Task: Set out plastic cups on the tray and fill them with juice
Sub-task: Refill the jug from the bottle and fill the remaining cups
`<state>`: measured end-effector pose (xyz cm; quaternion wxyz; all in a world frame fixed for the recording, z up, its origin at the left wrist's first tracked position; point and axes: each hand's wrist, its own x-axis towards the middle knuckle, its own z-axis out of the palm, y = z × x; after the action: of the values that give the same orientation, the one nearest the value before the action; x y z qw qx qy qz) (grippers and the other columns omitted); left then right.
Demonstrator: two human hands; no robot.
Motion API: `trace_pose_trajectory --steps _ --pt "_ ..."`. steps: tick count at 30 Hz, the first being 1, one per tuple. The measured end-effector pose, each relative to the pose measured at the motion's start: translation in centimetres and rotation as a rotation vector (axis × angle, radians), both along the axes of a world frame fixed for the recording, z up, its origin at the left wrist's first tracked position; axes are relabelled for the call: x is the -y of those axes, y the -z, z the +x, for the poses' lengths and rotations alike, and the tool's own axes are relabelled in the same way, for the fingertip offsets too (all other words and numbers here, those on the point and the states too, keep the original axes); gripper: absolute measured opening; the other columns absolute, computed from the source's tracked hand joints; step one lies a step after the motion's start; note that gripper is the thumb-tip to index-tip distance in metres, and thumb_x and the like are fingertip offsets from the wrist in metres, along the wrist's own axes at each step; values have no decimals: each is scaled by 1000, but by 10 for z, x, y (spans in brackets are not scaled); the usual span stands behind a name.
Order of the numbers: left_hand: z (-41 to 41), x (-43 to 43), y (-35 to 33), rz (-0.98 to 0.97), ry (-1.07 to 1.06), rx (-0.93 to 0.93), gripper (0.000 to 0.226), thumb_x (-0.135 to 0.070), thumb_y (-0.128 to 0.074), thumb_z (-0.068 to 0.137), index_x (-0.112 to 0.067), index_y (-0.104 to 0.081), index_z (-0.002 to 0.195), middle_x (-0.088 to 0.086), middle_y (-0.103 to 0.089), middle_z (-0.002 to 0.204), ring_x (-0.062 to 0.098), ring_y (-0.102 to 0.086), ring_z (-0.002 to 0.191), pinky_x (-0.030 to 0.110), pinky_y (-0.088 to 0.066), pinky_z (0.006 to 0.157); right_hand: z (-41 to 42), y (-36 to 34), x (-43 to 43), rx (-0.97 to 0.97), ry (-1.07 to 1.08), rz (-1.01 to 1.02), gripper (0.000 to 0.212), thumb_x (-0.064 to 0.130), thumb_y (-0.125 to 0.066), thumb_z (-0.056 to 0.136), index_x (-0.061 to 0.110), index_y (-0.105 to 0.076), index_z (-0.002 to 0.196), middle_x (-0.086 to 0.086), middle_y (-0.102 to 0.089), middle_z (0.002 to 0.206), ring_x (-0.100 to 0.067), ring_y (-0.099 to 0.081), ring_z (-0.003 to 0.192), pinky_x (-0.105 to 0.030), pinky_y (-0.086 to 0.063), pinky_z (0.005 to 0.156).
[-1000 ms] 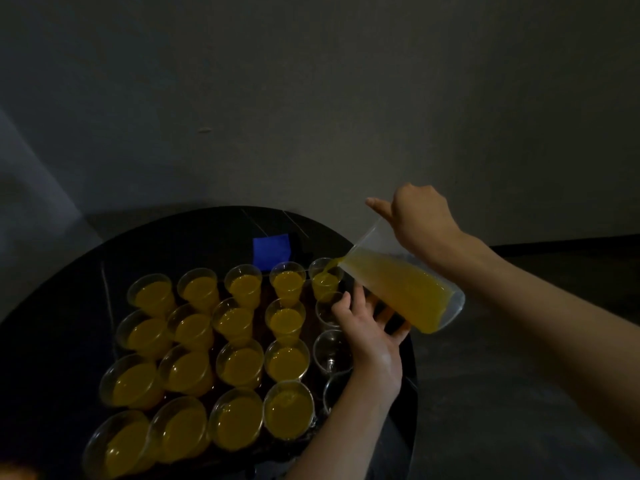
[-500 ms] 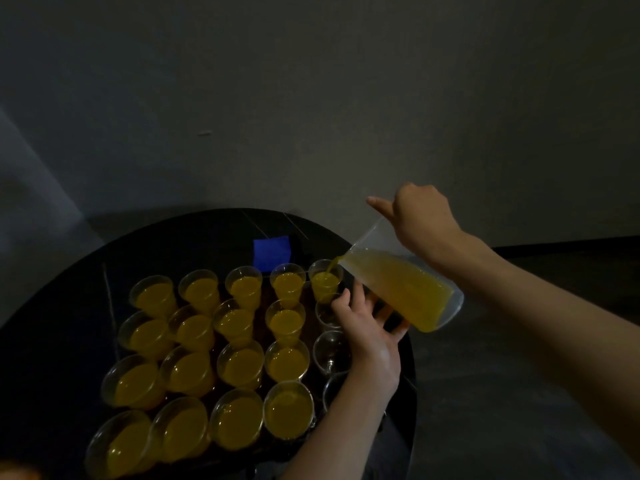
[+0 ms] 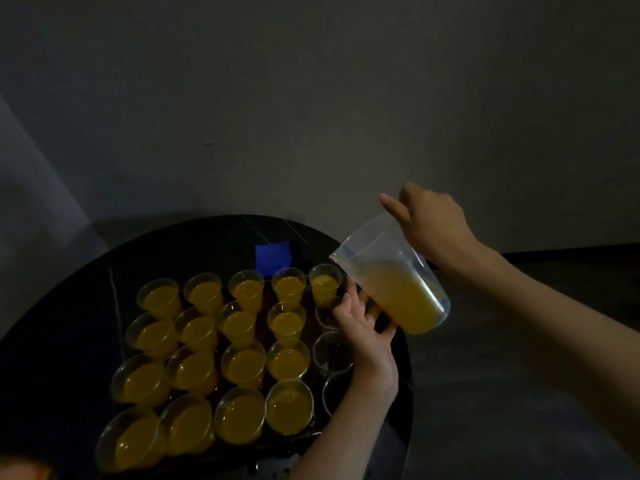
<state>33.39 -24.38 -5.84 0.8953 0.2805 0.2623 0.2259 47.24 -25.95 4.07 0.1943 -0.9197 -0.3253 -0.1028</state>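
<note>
The right hand (image 3: 429,226) gripped the jug (image 3: 398,282) near its rim, fingers curled and thumb stretched along the top edge. The jug hung tilted over the tray's far right corner, spout pointing left and just above the corner cup (image 3: 325,282), not touching it. Juice (image 3: 405,299) lay pooled in the jug's lower part.

The left hand (image 3: 363,327) was wide, fingers straight and spread, holding nothing. It lay at the tray's right edge, below the jug, fingertips close to the jug's underside; whether they touched it I could not tell. Its index finger was just beside the first of the empty cups (image 3: 329,311), and contact there could not be told either.

The tray (image 3: 309,308) was dark and sat on the round black table (image 3: 194,247). Cups stood on it upright in five columns of four. The four left columns were all filled cups (image 3: 244,362), yellow nearly to the rim, and the corner cup at the far end of the right column was full as well. The three empty cups stood nearer in that right column, partly hidden by the left hand and forearm.

Past the tray's far edge a blue square (image 3: 273,254) lay flat on the table. A grey wall (image 3: 311,98) stood behind.
</note>
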Motion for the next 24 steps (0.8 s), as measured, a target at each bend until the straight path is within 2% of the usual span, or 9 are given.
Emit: trace_pose_trajectory --steps 3,6,8,14,20,24 --pt "-6 5 -3 6 -13 -14 56 -59 -24 100 -40 -46 147 1 -48 151 27 -44 138 60 -32 116 -9 -7 7 -72 -9 -20 39 51 -37 103 15 -51 92 2 -50 72 -7 -44 61 -24 -28 51" --pt "-12 10 -6 -12 -10 -17 53 -57 -22 101 -40 -46 145 2 -49 150 27 -45 138 60 -32 116 -15 -10 14 -133 -31 11 35 46 -38 105 15 -53 96 -2 -57 78 -11 -52 66 -24 -35 54" --pt "-16 14 -8 -16 -1 -13 52 -58 -22 101 -41 -46 143 1 -50 148 26 -46 137 59 -32 116 -18 -11 20 -127 -14 27 34 41 -40 106 13 -55 95 -6 -60 82 -17 -55 69 -29 -40 56" --pt "-27 27 -8 -16 3 -19 54 -58 -25 100 -39 -47 146 -2 -53 145 23 -47 136 58 -34 115 -26 -8 33 -170 61 61 25 25 -42 103 8 -57 93 -9 -60 84 -18 -51 67 -29 -34 55" --pt "-32 36 -3 -36 15 -38 54 -57 -23 102 -39 -46 147 -1 -52 148 24 -46 137 58 -34 115 -31 -3 42 -186 92 64 25 26 -42 103 10 -55 90 -5 -55 77 -16 -49 64 -28 -32 53" --pt "-36 41 -2 -57 29 -39 55 -58 -21 101 -40 -46 147 0 -50 148 26 -45 138 58 -34 115 -32 0 44 -168 83 40 34 36 -41 105 11 -53 86 -5 -56 75 -19 -51 63 -30 -34 53"
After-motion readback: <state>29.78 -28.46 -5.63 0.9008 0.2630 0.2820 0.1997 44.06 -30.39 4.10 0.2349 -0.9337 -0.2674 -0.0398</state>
